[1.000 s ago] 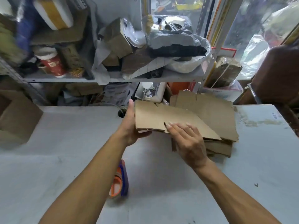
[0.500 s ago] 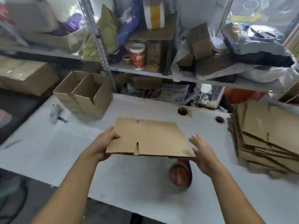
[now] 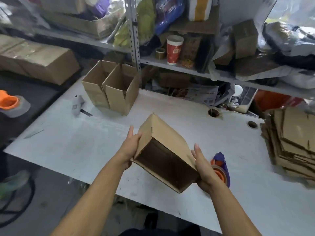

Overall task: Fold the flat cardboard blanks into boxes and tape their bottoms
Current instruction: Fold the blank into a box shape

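Opened box [image 3: 163, 150] held above table [image 3: 85, 142] centre; flat blanks [image 3: 289, 142] stacked far right; 2 boxes [image 3: 110, 89] far left; tape dispenser [image 3: 220, 169] just right of it.

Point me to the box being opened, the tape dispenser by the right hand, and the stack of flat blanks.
box [image 3: 167, 133], head view, top outer panel.
tape dispenser [image 3: 221, 171], head view, orange roll.
stack of flat blanks [image 3: 293, 133], head view, top sheet.
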